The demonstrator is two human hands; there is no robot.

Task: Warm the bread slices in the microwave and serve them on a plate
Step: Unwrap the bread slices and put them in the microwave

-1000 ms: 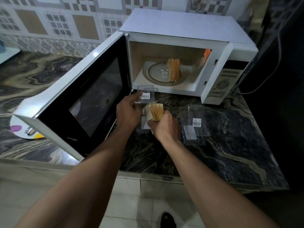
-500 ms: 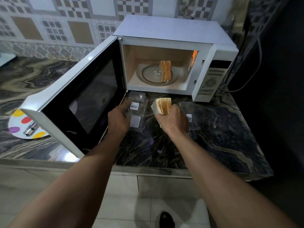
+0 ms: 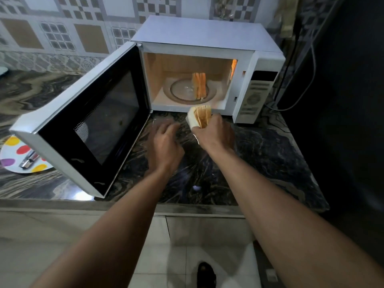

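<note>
Where the dark, veined desk (image 3: 270, 163) meets the tiled wall (image 3: 62, 28), a white microwave (image 3: 207, 36) stands at the back, its cavity lit; its door (image 3: 89, 125) is swung wide to the left and hangs out over the desk edge; a cable (image 3: 301, 80) loops down on the microwave's right side. Left of the door, partly hidden behind it, a white plate (image 3: 12, 150) with coloured spots lies on the desk, and metal tongs (image 3: 29, 160) rest on it. Inside the cavity a glass turntable (image 3: 180, 90) carries a few bread slices (image 3: 199, 85) standing upright on edge, pressed together, near the turntable's middle. Both bare forearms reach in from below; the right hand (image 3: 214, 134) is in front of the cavity opening, just above the desk, and its grip is clamped round a second stack of slices (image 3: 199, 118), held on edge with the crusts facing the camera; the left hand (image 3: 164, 144) hovers low over the desk just beside it, fingers apart and relaxed, its grip holding nothing; whether it touches the desk cannot be told. Below the desk edge, on the pale tiled floor (image 3: 83, 246), the toe of a dark shoe (image 3: 205, 273) shows.
</note>
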